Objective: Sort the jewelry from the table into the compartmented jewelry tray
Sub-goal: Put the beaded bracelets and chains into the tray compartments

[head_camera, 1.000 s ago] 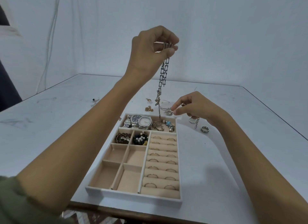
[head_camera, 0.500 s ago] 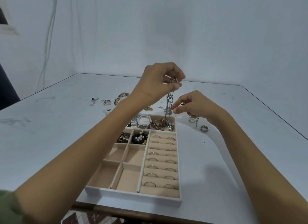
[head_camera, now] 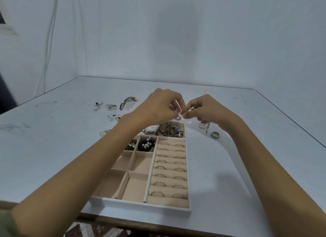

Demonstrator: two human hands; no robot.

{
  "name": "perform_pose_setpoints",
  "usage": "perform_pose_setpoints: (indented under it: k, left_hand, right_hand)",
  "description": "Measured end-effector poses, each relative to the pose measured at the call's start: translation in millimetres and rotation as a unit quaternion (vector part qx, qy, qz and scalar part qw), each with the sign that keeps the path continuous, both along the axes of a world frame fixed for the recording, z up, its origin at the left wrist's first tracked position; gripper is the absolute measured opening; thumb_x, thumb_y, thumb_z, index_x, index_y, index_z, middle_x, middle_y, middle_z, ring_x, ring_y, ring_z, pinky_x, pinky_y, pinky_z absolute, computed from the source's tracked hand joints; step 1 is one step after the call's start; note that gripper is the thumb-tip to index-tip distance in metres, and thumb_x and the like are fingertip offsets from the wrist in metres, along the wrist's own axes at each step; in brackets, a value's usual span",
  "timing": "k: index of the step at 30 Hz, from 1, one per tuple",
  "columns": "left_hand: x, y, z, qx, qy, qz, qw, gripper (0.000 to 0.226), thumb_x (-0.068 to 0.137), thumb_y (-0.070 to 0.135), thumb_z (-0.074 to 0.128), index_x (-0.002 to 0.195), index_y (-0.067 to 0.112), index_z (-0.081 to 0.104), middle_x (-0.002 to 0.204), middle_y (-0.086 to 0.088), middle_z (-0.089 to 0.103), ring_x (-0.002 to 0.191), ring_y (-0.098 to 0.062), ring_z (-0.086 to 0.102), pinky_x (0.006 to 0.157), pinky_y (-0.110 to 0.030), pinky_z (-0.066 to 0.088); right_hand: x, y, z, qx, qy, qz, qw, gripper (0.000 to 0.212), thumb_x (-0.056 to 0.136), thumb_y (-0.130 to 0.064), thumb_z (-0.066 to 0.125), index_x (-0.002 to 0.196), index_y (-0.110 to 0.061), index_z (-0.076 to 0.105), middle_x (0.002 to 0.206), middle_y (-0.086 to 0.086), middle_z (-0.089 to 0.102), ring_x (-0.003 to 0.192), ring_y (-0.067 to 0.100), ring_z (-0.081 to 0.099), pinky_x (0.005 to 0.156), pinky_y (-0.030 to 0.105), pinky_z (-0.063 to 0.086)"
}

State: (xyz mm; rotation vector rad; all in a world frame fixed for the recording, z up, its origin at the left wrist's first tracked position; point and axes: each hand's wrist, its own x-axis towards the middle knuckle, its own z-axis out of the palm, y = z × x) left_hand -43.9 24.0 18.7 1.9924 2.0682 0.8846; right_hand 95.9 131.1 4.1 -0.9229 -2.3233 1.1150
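Observation:
The beige compartmented jewelry tray (head_camera: 141, 204) lies on the white table in front of me. My left hand (head_camera: 159, 107) pinches the top of a chain-link bracelet (head_camera: 169, 129), whose lower links pile in the tray's far right compartment. My right hand (head_camera: 205, 108) meets the left fingertips and pinches something small there; what it holds is too small to tell. A watch (head_camera: 151, 129) lies in the far compartment. Pearl and black beads (head_camera: 146, 145) fill a small cell. Several rings sit in the ring rolls (head_camera: 170, 169).
Loose pieces lie on the table beyond the tray at left, among them earrings (head_camera: 111, 106) and a glittery piece (head_camera: 127, 101). To the tray's right are a silver ring (head_camera: 215, 134) and a hoop with a chain (head_camera: 202, 125). The table's right edge (head_camera: 289, 118) runs diagonally.
My left hand has come down from high above the tray, lowering the bracelet into the far right compartment. My right hand has moved left to meet the left fingertips.

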Motion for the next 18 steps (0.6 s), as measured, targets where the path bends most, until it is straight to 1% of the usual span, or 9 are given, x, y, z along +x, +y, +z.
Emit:
perform_pose_setpoints:
  k: [4, 7, 9, 10, 12, 14, 16, 18]
  left_hand:
    - [0.6, -2.4, -0.5, -0.073, 0.012, -0.016, 0.997, 0.03, 0.08, 0.003, 0.053, 0.097, 0.023, 0.068, 0.093, 0.001, 0.073, 0.084, -0.011, 0.067, 0.081, -0.03, 0.054]
    - [-1.1, -4.0, 0.7, -0.113, 0.021, -0.041, 0.992, 0.04, 0.078, -0.006, 0.048, 0.101, 0.02, 0.068, 0.093, 0.003, 0.074, 0.08, -0.005, 0.065, 0.082, -0.032, 0.054]
    - [-2.8, -4.3, 1.1, -0.132, 0.037, -0.047, 0.989, 0.041, 0.08, -0.007, 0.051, 0.105, 0.021, 0.067, 0.098, 0.006, 0.073, 0.076, 0.001, 0.062, 0.084, -0.033, 0.054]
    - [-4.3, -3.6, 0.7, -0.136, 0.045, -0.047, 0.989, 0.038, 0.082, -0.004, 0.056, 0.107, 0.023, 0.065, 0.102, 0.006, 0.071, 0.076, 0.001, 0.061, 0.084, -0.033, 0.053]
    - [-6.5, -2.6, 0.1, -0.141, 0.049, -0.049, 0.988, 0.035, 0.083, 0.005, 0.066, 0.112, 0.024, 0.061, 0.109, 0.005, 0.067, 0.081, -0.006, 0.065, 0.085, -0.034, 0.053]
    - [-8.0, -2.8, 0.9, -0.148, 0.047, -0.053, 0.986, 0.039, 0.082, 0.008, 0.069, 0.115, 0.024, 0.058, 0.108, 0.006, 0.067, 0.085, -0.011, 0.067, 0.085, -0.036, 0.053]
    - [-8.8, -3.3, 2.4, -0.154, 0.054, -0.058, 0.985, 0.039, 0.083, 0.008, 0.066, 0.117, 0.025, 0.055, 0.105, 0.008, 0.069, 0.085, -0.009, 0.067, 0.084, -0.037, 0.054]
    - [-8.8, -3.3, 4.7, -0.155, 0.089, -0.056, 0.982, 0.038, 0.086, 0.008, 0.059, 0.119, 0.028, 0.054, 0.107, 0.01, 0.068, 0.084, -0.008, 0.065, 0.084, -0.035, 0.053]
  right_hand:
    - [-0.7, 0.4, -0.6, 0.01, -0.008, -0.002, 1.0, 0.006, 0.078, -0.006, 0.071, 0.078, -0.012, 0.073, 0.054, 0.001, 0.038, 0.051, 0.015, 0.031, 0.047, 0.023, 0.026]
    - [-0.4, 2.4, -1.1, 0.012, -0.009, -0.003, 1.0, 0.005, 0.078, -0.007, 0.071, 0.08, -0.011, 0.074, 0.05, -0.002, 0.037, 0.046, 0.012, 0.03, 0.045, 0.022, 0.026]
    - [-0.1, 3.4, -1.3, 0.013, -0.009, -0.002, 1.0, 0.005, 0.078, -0.006, 0.071, 0.081, -0.01, 0.074, 0.044, -0.008, 0.036, 0.041, 0.009, 0.029, 0.044, 0.022, 0.025]
    - [0.0, 3.5, -1.5, 0.015, -0.01, -0.002, 1.0, 0.005, 0.079, -0.006, 0.071, 0.08, -0.01, 0.074, 0.043, -0.008, 0.037, 0.041, 0.008, 0.029, 0.044, 0.021, 0.026]
    - [0.1, 2.7, -1.5, 0.019, -0.011, -0.002, 1.0, 0.007, 0.079, -0.006, 0.07, 0.079, -0.012, 0.074, 0.045, -0.007, 0.04, 0.043, 0.009, 0.031, 0.044, 0.021, 0.027]
    - [0.2, 2.3, -1.3, 0.02, -0.012, 0.0, 1.0, 0.006, 0.079, -0.006, 0.071, 0.079, -0.012, 0.074, 0.048, -0.004, 0.041, 0.044, 0.01, 0.031, 0.044, 0.021, 0.027]
    - [0.6, 2.5, -1.1, 0.02, -0.013, 0.0, 1.0, 0.004, 0.078, -0.007, 0.072, 0.081, -0.01, 0.074, 0.048, -0.004, 0.041, 0.044, 0.011, 0.031, 0.044, 0.021, 0.027]
    - [0.3, 3.1, -1.3, 0.019, -0.014, -0.001, 1.0, 0.004, 0.078, -0.007, 0.072, 0.081, -0.011, 0.074, 0.046, -0.007, 0.042, 0.046, 0.011, 0.032, 0.045, 0.022, 0.027]
